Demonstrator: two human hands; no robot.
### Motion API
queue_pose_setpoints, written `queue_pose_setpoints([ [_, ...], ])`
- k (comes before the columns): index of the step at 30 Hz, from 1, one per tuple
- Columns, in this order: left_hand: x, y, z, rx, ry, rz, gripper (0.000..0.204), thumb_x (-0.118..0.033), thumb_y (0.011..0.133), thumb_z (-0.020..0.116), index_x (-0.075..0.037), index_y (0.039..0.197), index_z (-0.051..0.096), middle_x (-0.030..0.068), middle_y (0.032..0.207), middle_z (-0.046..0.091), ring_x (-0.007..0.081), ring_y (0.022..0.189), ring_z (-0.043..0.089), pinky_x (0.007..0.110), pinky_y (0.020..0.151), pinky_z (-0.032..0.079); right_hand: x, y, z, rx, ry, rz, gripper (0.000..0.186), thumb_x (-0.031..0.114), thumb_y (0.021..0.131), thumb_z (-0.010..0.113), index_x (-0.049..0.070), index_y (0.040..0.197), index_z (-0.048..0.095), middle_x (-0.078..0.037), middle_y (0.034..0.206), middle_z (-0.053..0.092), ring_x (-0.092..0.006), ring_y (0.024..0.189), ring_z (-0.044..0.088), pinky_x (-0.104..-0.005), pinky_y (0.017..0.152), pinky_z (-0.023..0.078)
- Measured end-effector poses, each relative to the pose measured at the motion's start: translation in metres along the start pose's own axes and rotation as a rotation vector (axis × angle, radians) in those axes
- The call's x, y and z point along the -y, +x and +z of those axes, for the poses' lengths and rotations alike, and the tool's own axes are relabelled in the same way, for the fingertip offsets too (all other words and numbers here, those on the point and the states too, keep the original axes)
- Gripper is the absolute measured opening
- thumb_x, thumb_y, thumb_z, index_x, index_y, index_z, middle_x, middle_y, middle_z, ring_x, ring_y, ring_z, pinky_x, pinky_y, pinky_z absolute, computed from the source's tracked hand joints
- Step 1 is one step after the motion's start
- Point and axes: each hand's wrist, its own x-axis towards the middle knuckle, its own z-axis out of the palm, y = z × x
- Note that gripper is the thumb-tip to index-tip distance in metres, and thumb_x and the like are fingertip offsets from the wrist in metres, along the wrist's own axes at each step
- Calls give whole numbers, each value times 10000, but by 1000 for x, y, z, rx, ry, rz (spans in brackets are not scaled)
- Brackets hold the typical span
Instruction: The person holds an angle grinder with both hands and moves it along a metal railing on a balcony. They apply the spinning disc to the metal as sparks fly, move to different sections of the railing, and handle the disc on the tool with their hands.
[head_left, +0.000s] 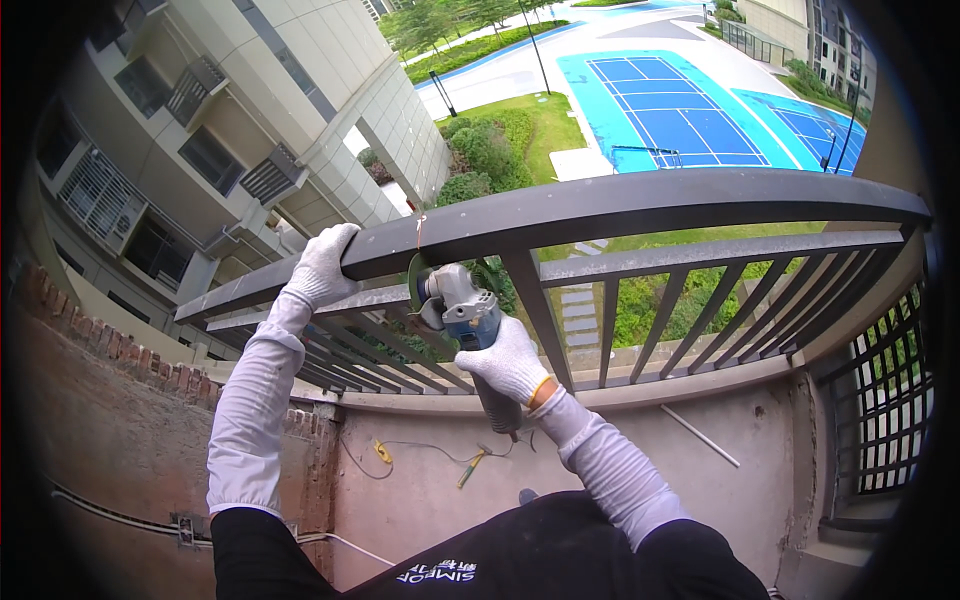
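My right hand [510,362], in a white glove with a yellow cuff, is closed round the body of a blue and grey angle grinder [470,308]. The grinder's greenish disc [416,284] stands on edge at the near side of the dark metal top rail [640,205], below a thin reddish line [420,230] on it. Whether the disc spins or bites into the metal I cannot tell. To the left of the disc my gloved left hand [322,268] wraps over the same rail. Light sleeves cover both forearms.
Slanted balusters [665,325] run below the rail. A hammer [471,468], a cable with a yellow piece [383,452] and a white pipe [700,436] lie on the floor. Rough brick wall [150,420] stands left, a dark grille [888,385] right. Beyond the railing, ground lies far below.
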Motion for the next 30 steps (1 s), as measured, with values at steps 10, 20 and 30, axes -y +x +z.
queue_pose_setpoints([
  [10,-1,2,0,12,8,-2,842,-209,630,954,-69,1387,613,187,1331,676,411,1291,633,483,1125,529,-3,1,2,23,64,-23,554,296,711,898,-25,1139,755,-184,1023,802,-304,953,791,-405,912,617],
  [20,-8,3,-4,66,20,-54,828,-193,636,940,-63,1387,617,185,1334,679,409,1297,634,477,1131,529,-6,0,5,29,86,-33,500,229,736,892,-17,1146,746,-121,1008,796,-208,918,752,-370,882,607],
  [30,-4,3,0,46,-4,-47,849,-196,629,946,-61,1398,613,189,1347,675,411,1312,624,480,1143,523,-8,2,10,15,131,-67,592,280,714,907,-28,1187,731,-200,1089,802,-322,1015,792,-417,945,616],
])
